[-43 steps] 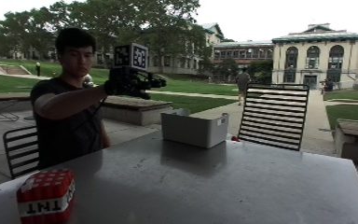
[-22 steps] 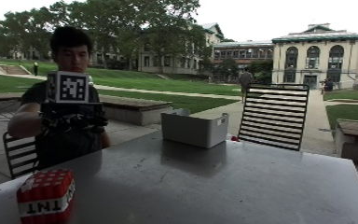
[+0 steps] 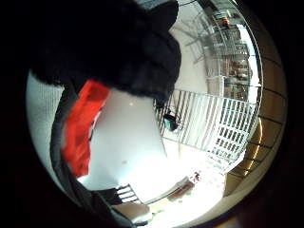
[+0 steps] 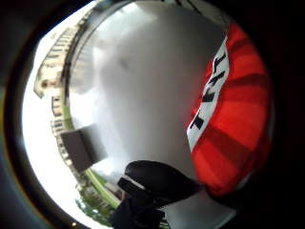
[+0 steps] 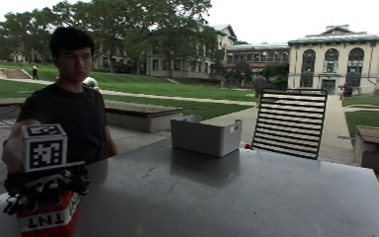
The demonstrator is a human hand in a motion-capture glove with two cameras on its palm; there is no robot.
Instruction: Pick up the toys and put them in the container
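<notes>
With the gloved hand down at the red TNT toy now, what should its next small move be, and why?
Probably close the fingers round the TNT toy and lift it. The right hand sits on top of the toy, which stands on the table, and a grip is not visibly completed. The container waits across the table.

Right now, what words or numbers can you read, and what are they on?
"TNT": black letters on the white band round the red block toy, which stands on the grey metal table under the black gloved right hand.
Nothing readable shows on the grey plastic container.
</notes>
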